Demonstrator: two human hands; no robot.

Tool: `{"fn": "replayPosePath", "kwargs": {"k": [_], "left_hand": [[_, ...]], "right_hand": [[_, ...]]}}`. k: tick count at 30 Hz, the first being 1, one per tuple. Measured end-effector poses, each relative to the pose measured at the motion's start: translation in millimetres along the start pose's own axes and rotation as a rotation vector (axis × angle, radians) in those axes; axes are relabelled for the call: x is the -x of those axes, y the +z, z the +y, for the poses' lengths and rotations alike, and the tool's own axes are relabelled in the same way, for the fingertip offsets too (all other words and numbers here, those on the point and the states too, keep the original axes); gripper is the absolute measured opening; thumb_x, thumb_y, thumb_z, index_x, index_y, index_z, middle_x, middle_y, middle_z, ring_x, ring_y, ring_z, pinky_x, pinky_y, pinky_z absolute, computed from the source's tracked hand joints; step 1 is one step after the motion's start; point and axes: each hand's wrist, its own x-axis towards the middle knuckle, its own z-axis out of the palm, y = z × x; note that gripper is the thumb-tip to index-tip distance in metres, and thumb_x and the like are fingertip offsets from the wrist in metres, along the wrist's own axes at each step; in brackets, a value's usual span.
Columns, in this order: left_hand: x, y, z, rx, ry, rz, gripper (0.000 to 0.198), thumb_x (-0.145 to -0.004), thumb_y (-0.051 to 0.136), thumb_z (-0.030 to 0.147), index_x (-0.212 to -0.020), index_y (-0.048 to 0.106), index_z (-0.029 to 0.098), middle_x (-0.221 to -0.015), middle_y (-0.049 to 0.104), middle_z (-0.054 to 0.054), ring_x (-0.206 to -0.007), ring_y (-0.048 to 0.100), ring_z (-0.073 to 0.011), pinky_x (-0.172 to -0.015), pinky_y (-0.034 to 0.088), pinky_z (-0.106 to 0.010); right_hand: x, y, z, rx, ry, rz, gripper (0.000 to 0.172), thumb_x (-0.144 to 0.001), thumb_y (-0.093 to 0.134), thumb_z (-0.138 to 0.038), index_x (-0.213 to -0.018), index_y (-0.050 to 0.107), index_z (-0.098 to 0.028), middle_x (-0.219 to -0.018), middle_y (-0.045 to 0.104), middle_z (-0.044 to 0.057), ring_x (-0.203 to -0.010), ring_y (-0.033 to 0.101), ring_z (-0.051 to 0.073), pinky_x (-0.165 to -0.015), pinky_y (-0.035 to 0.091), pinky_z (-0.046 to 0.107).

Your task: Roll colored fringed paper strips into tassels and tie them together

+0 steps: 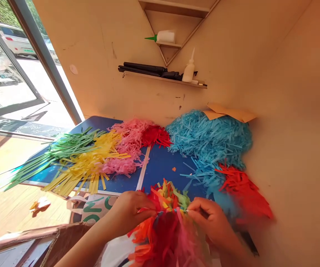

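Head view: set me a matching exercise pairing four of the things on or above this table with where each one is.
Things:
1. green strips
2. blue heap
3. green-capped bottle
4. mixed-colour bundle

Places:
A. pinched between the left hand and the right hand
B. lying on the triangular wall shelf
C. at the left end of the table
D. at the back, against the right wall

Pairs: 1-C, 2-D, 3-B, 4-A
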Motion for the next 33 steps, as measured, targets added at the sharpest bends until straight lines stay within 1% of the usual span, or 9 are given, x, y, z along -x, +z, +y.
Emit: {"fn": "replayPosePath", "kwargs": {"k": [4,7,10,12,19,24,29,31,33], "left_hand": [[-7.8,-3.5,-10.6,0.310,-0.114,0.055,0.033,-0.086,0.061,0.046,-0.105,0.068,0.020,-0.065,0.056,0.004,-0.056,0.047,-0.0103,-0.052,0.034,-0.021],[-22.3,-13.1,-19.0,0.244,-0.159,0.098,0.031,-0.083,0.058,0.043,-0.097,0.065,0.017,-0.057,0.040,0.008,-0.052,0.036,-0.0098,-0.050,0.028,-0.021],[-38.5,-26.1,-19.4,-0.005,-0.208,0.093,0.026,-0.083,0.055,0.040,-0.072,0.062,0.017,-0.057,0.045,0.005,-0.054,0.039,-0.0105,-0.051,0.026,-0.022],[-48.7,-33.5,-16.4,-0.079,-0.187,0.062,0.029,-0.084,0.054,0.040,-0.069,0.062,0.017,-0.057,0.050,0.004,-0.054,0.041,-0.0109,-0.051,0.027,-0.022],[-71.4,-36.8,-4.2,0.184,-0.103,0.136,0.035,-0.085,0.052,0.047,-0.078,0.066,0.015,-0.067,0.060,0.000,-0.061,0.049,-0.0121,-0.056,0.037,-0.022],[-83.2,-34.6,1.6,0.030,-0.147,0.154,0.027,-0.079,0.053,0.039,-0.065,0.061,0.017,-0.057,0.053,0.002,-0.054,0.045,-0.0115,-0.052,0.031,-0.022],[-85.2,-31.3,23.0,-0.107,-0.198,0.280,0.029,-0.086,0.047,0.041,-0.076,0.064,0.020,-0.058,0.057,0.002,-0.054,0.051,-0.0138,-0.053,0.031,-0.024],[-77.3,-15.8,36.9,-0.265,-0.229,0.321,0.031,-0.090,0.044,0.039,-0.084,0.068,0.021,-0.065,0.066,-0.001,-0.059,0.059,-0.0168,-0.055,0.032,-0.026],[-66.5,9.8,48.6,-0.406,-0.184,0.240,0.034,-0.095,0.039,0.034,-0.094,0.071,0.023,-0.077,0.074,-0.005,-0.067,0.067,-0.0207,-0.057,0.036,-0.027]], "right_hand": [[-8.4,-6.2,11.8,-0.090,-0.036,-0.047,0.024,-0.080,0.064,-0.037,-0.065,0.063,-0.018,-0.059,0.052,-0.002,-0.054,0.043,0.012,-0.052,0.032,0.023],[-23.4,-9.5,17.5,0.060,0.083,0.006,0.020,-0.078,0.062,-0.033,-0.065,0.063,-0.018,-0.057,0.050,-0.003,-0.053,0.040,0.011,-0.051,0.030,0.023],[-35.8,-10.9,17.9,0.163,0.140,0.024,0.018,-0.078,0.061,-0.032,-0.069,0.066,-0.018,-0.054,0.046,-0.004,-0.052,0.036,0.011,-0.050,0.027,0.023],[-40.6,-10.7,16.9,0.159,0.122,0.018,0.021,-0.079,0.062,-0.036,-0.069,0.068,-0.018,-0.053,0.046,-0.004,-0.052,0.035,0.011,-0.050,0.026,0.023],[-47.7,-9.7,15.9,0.068,0.121,0.189,0.029,-0.078,0.062,-0.045,-0.070,0.071,-0.018,-0.055,0.055,-0.001,-0.053,0.044,0.013,-0.052,0.034,0.025],[-59.0,-15.6,14.9,0.158,0.145,0.190,0.030,-0.076,0.060,-0.043,-0.062,0.063,-0.018,-0.051,0.046,-0.004,-0.051,0.038,0.011,-0.049,0.028,0.024],[-67.6,-5.8,8.4,-0.137,0.192,0.241,0.032,-0.073,0.063,-0.048,-0.061,0.055,-0.020,-0.047,0.047,-0.005,-0.046,0.038,0.010,-0.047,0.027,0.023],[-67.0,6.7,7.5,-0.380,0.275,0.219,0.037,-0.072,0.064,-0.056,-0.066,0.053,-0.021,-0.047,0.052,-0.005,-0.041,0.042,0.011,-0.045,0.028,0.023],[-64.5,21.3,8.2,-0.608,0.330,0.186,0.043,-0.069,0.067,-0.061,-0.070,0.051,-0.022,-0.052,0.059,-0.003,-0.043,0.050,0.013,-0.046,0.032,0.023]]}}
